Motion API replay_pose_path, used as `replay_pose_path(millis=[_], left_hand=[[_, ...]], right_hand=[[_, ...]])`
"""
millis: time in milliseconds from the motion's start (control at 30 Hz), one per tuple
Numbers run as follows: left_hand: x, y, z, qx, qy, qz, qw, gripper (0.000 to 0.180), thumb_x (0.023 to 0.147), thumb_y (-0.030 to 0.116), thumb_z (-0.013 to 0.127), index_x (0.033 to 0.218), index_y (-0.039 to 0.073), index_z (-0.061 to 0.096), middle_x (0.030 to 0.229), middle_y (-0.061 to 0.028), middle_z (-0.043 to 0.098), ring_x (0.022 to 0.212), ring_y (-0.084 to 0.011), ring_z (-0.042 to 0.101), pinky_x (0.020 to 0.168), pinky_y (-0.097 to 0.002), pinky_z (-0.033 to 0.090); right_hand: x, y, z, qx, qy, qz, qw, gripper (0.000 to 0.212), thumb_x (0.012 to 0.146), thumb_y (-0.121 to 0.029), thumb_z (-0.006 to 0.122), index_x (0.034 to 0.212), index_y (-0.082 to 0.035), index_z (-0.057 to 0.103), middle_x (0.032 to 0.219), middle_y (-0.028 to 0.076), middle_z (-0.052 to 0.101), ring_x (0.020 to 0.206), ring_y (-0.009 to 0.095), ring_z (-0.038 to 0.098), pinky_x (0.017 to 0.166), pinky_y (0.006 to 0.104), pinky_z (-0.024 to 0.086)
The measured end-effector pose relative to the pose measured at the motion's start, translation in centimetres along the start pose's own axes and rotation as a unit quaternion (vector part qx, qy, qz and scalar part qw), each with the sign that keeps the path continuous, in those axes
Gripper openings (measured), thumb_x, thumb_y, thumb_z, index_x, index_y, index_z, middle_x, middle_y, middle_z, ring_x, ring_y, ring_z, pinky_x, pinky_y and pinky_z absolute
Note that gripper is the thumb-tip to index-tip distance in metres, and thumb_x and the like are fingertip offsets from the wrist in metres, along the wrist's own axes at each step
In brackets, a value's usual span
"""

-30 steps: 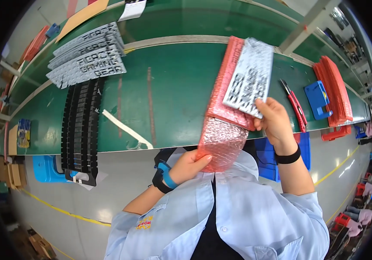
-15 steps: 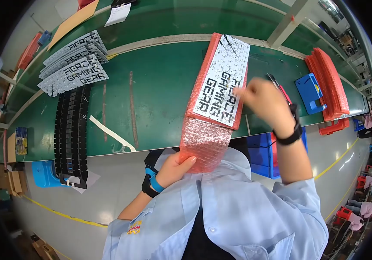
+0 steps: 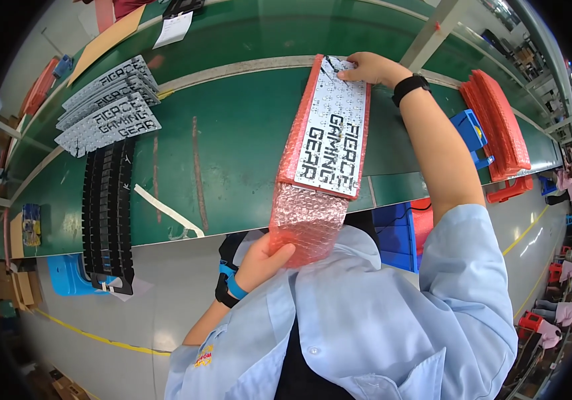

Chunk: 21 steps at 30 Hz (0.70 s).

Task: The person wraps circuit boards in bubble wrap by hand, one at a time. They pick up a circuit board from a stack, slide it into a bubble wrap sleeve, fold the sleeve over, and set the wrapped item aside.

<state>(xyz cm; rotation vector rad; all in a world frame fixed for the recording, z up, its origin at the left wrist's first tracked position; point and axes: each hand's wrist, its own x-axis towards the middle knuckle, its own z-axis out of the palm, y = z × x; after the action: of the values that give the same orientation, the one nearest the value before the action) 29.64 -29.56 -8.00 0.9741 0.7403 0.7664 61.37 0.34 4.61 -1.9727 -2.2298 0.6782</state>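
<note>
We see a white, rectangular panel [image 3: 332, 127] lying face up on a stack of red bubble wrap [image 3: 296, 143], its long side running away from us and its far end leaning slightly right. Bold black block lettering covers the near part, small dark marks dot the rest, and black streaks cross the far end. The wrap shows as a red margin along its left side and at its near edge. From below that edge we see a thinner, translucent bubble-wrap end [image 3: 307, 219], glossy and creased, reaching past the bench edge [image 3: 232, 229] toward us.
</note>
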Motion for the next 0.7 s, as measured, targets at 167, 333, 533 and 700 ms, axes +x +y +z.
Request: replay_pose_path(millis=[167,333,533,700], left_hand=[[1.9,2.5,2.0,0.044,-0.017,0.018,0.999,0.036,0.099,0.018,0.056,0.13,-0.001,0.054,0.125,-0.0053,0.059,0.112,-0.0131,0.054,0.097,-0.0301,0.044],[2.3,2.3,2.1,-0.008,-0.001,0.001,1.0,0.037,0.099,0.018,0.056,0.131,0.0,0.053,0.127,-0.0049,0.058,0.114,-0.0133,0.054,0.098,-0.0301,0.043],[2.0,2.3,2.7,0.008,0.016,0.004,1.0,0.033,0.097,0.012,0.054,0.128,-0.001,0.056,0.125,-0.0028,0.06,0.112,-0.0116,0.055,0.096,-0.0284,0.044],[1.9,1.0,2.1,0.09,0.023,-0.01,0.996,0.031,0.093,0.01,0.054,0.121,-0.001,0.06,0.113,-0.0065,0.066,0.103,-0.0144,0.061,0.09,-0.0298,0.048]], right_hand=[[-0.3,-1.6,-2.4,-0.004,-0.064,0.032,0.997,0.065,0.084,-0.038,0.074,0.13,0.006,0.056,0.124,0.021,0.062,0.118,0.03,0.057,0.101,0.0378,0.042],[-2.9,-3.1,-4.6,0.073,-0.125,0.02,0.989,0.057,0.084,-0.035,0.073,0.124,0.004,0.06,0.119,0.018,0.065,0.112,0.024,0.061,0.097,0.035,0.045],[-7.2,-6.4,-7.1,0.112,-0.095,-0.043,0.988,0.048,0.085,-0.03,0.073,0.118,0.003,0.062,0.109,0.013,0.069,0.099,0.018,0.065,0.088,0.0313,0.05],[-13.1,-9.3,-9.9,0.112,0.065,-0.085,0.988,0.037,0.085,-0.023,0.073,0.111,0.002,0.065,0.103,0.013,0.07,0.091,0.019,0.067,0.083,0.0323,0.051]])
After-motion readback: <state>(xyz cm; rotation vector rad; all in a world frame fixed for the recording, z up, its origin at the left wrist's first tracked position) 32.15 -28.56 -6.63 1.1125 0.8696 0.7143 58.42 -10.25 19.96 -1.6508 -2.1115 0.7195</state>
